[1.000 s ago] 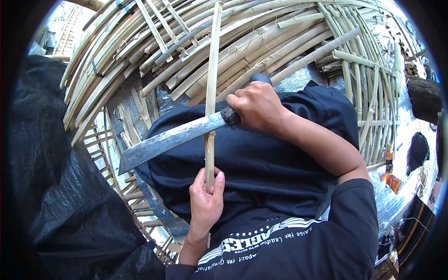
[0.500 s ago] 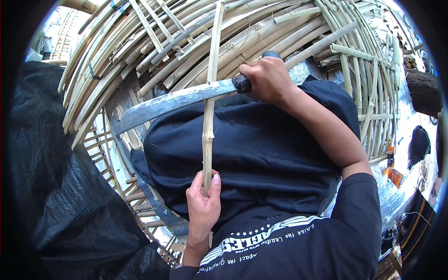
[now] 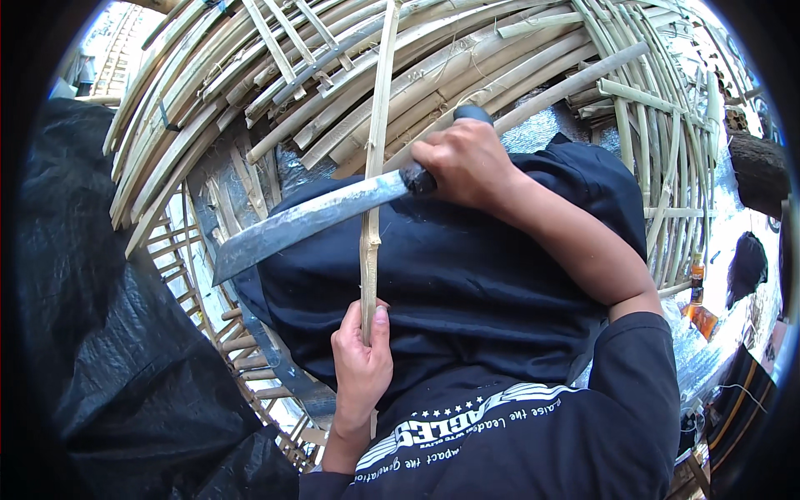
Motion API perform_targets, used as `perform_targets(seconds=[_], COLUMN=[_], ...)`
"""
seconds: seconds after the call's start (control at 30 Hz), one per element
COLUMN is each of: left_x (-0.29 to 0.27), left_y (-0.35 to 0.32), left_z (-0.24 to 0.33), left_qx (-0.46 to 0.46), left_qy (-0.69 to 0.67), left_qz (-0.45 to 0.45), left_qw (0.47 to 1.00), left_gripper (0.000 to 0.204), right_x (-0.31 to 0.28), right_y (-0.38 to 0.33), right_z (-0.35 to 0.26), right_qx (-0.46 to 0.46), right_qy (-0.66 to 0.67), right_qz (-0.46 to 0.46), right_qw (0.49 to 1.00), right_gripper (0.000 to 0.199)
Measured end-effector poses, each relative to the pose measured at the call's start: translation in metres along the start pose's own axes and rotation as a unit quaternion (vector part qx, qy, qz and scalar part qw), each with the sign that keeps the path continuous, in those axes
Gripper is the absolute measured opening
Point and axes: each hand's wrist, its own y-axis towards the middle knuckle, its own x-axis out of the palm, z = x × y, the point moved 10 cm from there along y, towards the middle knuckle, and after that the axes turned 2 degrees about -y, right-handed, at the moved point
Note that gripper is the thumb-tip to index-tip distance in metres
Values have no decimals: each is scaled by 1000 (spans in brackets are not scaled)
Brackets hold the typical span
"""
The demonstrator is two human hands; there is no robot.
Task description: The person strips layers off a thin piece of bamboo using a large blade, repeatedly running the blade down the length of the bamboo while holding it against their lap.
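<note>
My left hand point(image 3: 362, 354) is closed round the near end of a long, pale bamboo strip point(image 3: 372, 242), its thumb lying along the strip. The strip runs away from me, over the dark cloth point(image 3: 467, 258) on my lap. My right hand point(image 3: 468, 162) grips the dark handle of a machete point(image 3: 304, 225). Its broad, worn blade points left and toward me, crossing over the strip a little beyond a knot. Whether the edge touches the strip, I cannot tell.
Split bamboo pieces point(image 3: 467, 71) lie in a large heap ahead. A bamboo lattice point(image 3: 658, 167) stands at the right, with a small bottle point(image 3: 697, 275) near it. Black sheeting point(image 3: 125, 317) covers the left side, beside a slatted bamboo frame point(image 3: 242, 350).
The machete has come down along the strip toward me, its tip now lower and its blade more slanted. My left hand has stayed nearly in place on the strip.
</note>
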Motion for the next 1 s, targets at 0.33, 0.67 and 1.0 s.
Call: perform_targets(seconds=[0.33, 0.67, 1.0], left_x=[-7, -9, -15], left_y=[4, -2, -5], left_z=[10, 10, 5], left_qx=[15, 23, 26], left_qy=[22, 50, 77], left_qz=[3, 3, 6], left_qw=[1000, 998, 997], left_gripper=[22, 20, 18], right_x=[-13, -18, 4], right_y=[10, 14, 8], right_z=[21, 76, 25], right_qx=[39, 105, 5], right_qy=[-29, -112, -35], right_qz=[30, 38, 4], right_qw=[998, 987, 999], right_gripper=[9, 15, 7])
